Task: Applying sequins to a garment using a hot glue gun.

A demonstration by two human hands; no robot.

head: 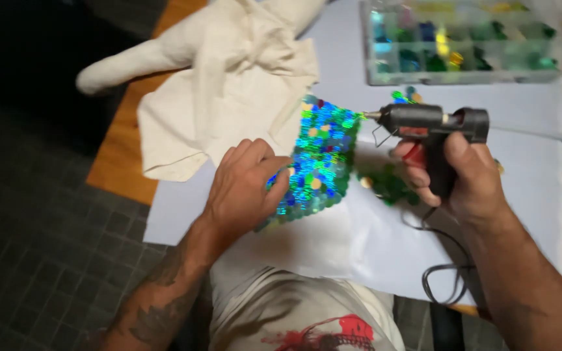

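My left hand [242, 188] pinches the near edge of a patch of shiny blue and green sequins [320, 156], holding it up off the white paper [333, 247]. My right hand [463, 172] grips a black hot glue gun [430, 127] by its handle, a finger on the red trigger. The gun's metal tip touches the sequin patch's upper right corner. A small heap of loose green sequins [385, 183] lies on the paper just below the gun.
A cream cloth doll body [229, 84] lies at the upper left, partly on the wooden table [118, 162]. A clear compartment box [463, 42] of coloured sequins stands at the back right. The gun's black cord [447, 279] loops toward me.
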